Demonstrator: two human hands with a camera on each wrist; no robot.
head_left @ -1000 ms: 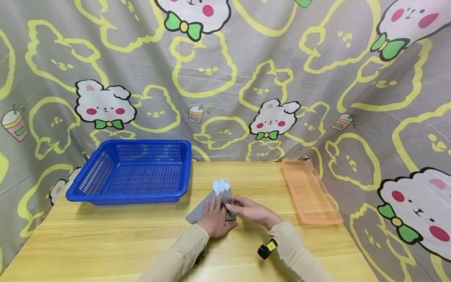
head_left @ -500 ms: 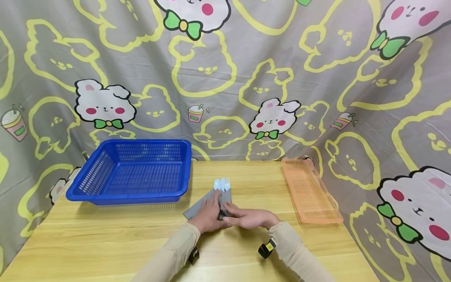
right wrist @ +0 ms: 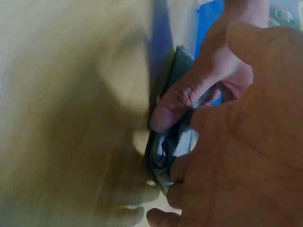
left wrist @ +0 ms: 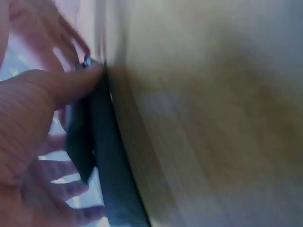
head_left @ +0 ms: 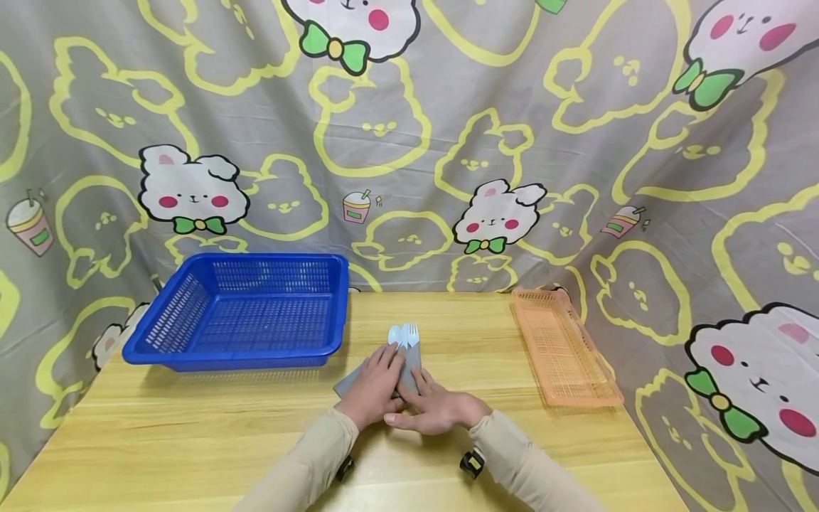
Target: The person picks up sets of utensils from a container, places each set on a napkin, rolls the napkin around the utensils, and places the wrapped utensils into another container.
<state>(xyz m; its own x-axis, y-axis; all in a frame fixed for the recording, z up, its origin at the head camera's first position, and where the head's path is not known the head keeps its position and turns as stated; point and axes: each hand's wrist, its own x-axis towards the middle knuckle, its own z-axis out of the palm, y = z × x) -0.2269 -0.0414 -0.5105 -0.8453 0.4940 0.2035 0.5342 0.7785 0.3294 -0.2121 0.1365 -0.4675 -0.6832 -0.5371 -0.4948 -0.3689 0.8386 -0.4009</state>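
We see the light-blue spoon (head_left: 394, 333) and fork (head_left: 412, 334) pointing away from us, long axes front-to-back, jutting beyond folded gray cloth (head_left: 411, 368) on the yellow wood-grain table (head_left: 211, 434). Left hand (head_left: 372, 391) and right hand (head_left: 438, 409) touch the cloth, fingers outstretched; a gray rabbit-print curtain (head_left: 397, 195) hangs behind.

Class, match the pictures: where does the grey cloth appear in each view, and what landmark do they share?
Head: grey cloth, below centre, partly covered by the left hand.
Left wrist: left of centre, a dark strip reaching the bottom edge.
Right wrist: a narrow shape just right of centre.
Shared landmark: left hand.
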